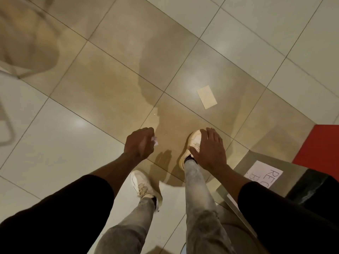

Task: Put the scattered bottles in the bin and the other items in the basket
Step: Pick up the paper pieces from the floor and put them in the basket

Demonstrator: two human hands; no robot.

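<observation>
I look straight down at a tiled floor and my own legs. My left hand [140, 143] is curled round a small white crumpled scrap [155, 140] that pokes out past the fingers. My right hand [211, 149] hangs over my right shoe with its fingers straight and holds nothing. A tan rectangular card [207, 96] lies flat on the floor ahead of my feet. The steel bin [260, 162] with a white handwritten paper label [264, 174] stands at my right side, its dark opening [311, 187] showing. No bottles are visible.
A red surface [319, 149] lies beyond the bin at the right edge. At the upper left stands a blurred light frame [16, 74], perhaps a chair or basket. My white shoes [145, 186] are on the tiles below my hands.
</observation>
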